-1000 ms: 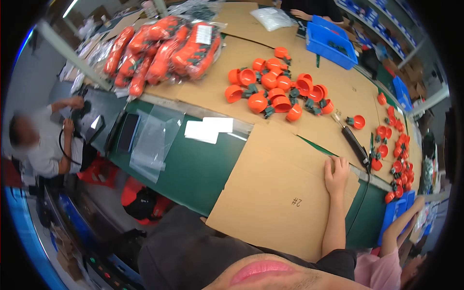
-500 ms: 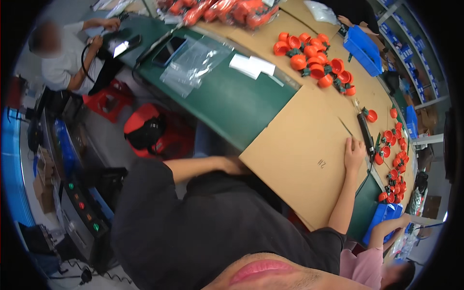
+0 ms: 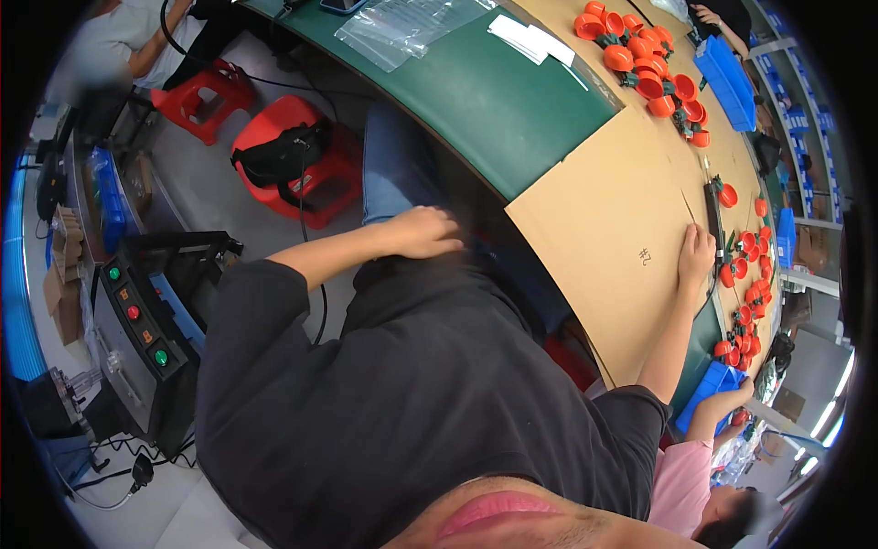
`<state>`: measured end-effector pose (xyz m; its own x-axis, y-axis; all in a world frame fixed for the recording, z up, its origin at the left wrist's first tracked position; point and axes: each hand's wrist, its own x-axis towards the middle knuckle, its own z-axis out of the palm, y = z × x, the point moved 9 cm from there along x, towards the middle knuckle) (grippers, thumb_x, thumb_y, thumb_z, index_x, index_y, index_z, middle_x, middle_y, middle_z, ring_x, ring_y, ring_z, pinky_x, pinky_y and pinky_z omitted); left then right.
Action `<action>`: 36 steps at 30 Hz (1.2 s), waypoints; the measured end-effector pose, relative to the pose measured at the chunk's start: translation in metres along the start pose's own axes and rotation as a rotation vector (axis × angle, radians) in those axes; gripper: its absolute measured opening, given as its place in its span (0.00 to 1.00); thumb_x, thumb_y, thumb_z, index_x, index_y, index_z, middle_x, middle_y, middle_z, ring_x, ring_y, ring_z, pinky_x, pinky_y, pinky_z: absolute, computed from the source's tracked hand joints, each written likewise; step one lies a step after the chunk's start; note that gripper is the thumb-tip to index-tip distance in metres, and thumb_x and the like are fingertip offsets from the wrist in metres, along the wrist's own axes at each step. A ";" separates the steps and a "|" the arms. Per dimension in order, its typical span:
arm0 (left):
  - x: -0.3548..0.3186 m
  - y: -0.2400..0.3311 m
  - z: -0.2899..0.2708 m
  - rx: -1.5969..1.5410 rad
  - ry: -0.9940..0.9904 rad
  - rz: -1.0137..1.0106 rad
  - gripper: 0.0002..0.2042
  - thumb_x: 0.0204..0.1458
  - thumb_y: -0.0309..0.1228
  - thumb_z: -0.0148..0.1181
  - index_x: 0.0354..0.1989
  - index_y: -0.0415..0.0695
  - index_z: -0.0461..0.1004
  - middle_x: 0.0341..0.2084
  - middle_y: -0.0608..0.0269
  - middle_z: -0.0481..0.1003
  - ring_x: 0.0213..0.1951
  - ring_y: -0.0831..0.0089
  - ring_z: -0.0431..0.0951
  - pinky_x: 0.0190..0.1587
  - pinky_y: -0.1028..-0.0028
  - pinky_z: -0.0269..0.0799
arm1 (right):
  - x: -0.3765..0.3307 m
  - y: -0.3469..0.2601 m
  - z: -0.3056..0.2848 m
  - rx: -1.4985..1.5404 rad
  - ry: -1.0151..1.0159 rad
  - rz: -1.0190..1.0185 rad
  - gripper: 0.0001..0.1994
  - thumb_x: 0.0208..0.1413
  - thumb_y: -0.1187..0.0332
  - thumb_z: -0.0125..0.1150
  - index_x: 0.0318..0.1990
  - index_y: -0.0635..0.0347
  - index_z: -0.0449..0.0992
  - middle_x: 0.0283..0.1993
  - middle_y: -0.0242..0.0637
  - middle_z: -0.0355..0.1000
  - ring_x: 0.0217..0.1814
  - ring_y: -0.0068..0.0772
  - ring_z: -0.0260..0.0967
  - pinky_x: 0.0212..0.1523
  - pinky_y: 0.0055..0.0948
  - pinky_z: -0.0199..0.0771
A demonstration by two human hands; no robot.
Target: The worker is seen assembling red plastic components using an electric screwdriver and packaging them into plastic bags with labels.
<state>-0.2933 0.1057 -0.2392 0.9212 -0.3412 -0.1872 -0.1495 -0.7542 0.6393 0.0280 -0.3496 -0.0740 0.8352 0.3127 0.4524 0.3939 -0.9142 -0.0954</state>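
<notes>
My right hand (image 3: 697, 258) rests on a sheet of brown cardboard (image 3: 594, 220) on the table, fingers stretched out, with nothing seen in them. Beside its fingertips runs a thin dark line on the cardboard, either a slit or a thin stick. Just right of that hand lies a black-handled tool (image 3: 715, 215) with a slim metal tip and a cord, like a soldering iron. My left hand (image 3: 425, 231) is off the table above my lap, slightly blurred. Its fingers are a little bent and apart, holding nothing visible.
Orange-red cups with dark green fittings (image 3: 649, 84) lie in groups. Blue bins (image 3: 725, 82) stand along the far side. Clear plastic bags (image 3: 412, 32) and white paper slips (image 3: 530, 39) lie on the green table (image 3: 476, 110). Red stools (image 3: 297, 160) stand at left. Co-workers sit nearby.
My left hand has come back from beneath the cardboard's near edge to above my lap. The view has shifted, so the table sits higher. My right hand stays on the cardboard.
</notes>
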 end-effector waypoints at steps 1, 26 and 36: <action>-0.007 -0.001 -0.024 0.011 0.098 0.053 0.20 0.63 0.45 0.58 0.48 0.38 0.80 0.45 0.48 0.80 0.49 0.48 0.79 0.53 0.55 0.76 | -0.001 0.001 -0.002 -0.045 0.012 0.003 0.15 0.68 0.57 0.59 0.49 0.56 0.83 0.48 0.45 0.78 0.51 0.53 0.75 0.52 0.47 0.74; 0.398 -0.045 -0.350 -0.624 0.509 0.428 0.04 0.50 0.26 0.64 0.31 0.39 0.78 0.24 0.49 0.78 0.26 0.52 0.80 0.30 0.59 0.73 | 0.484 -0.409 0.229 0.963 -0.253 0.519 0.68 0.37 0.47 0.84 0.76 0.73 0.42 0.72 0.68 0.56 0.75 0.60 0.58 0.73 0.48 0.64; 0.410 -0.067 -0.359 -0.855 0.360 0.260 0.10 0.55 0.27 0.65 0.24 0.39 0.74 0.17 0.57 0.70 0.18 0.64 0.71 0.23 0.65 0.62 | 0.488 -0.386 0.234 1.534 -0.300 0.657 0.50 0.56 0.75 0.69 0.79 0.63 0.38 0.58 0.49 0.75 0.55 0.35 0.78 0.46 0.32 0.82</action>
<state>0.2234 0.2178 -0.0911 0.9725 -0.1404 0.1859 -0.1831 0.0327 0.9826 0.3728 0.2159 -0.0238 0.9640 0.2092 -0.1643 -0.1915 0.1170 -0.9745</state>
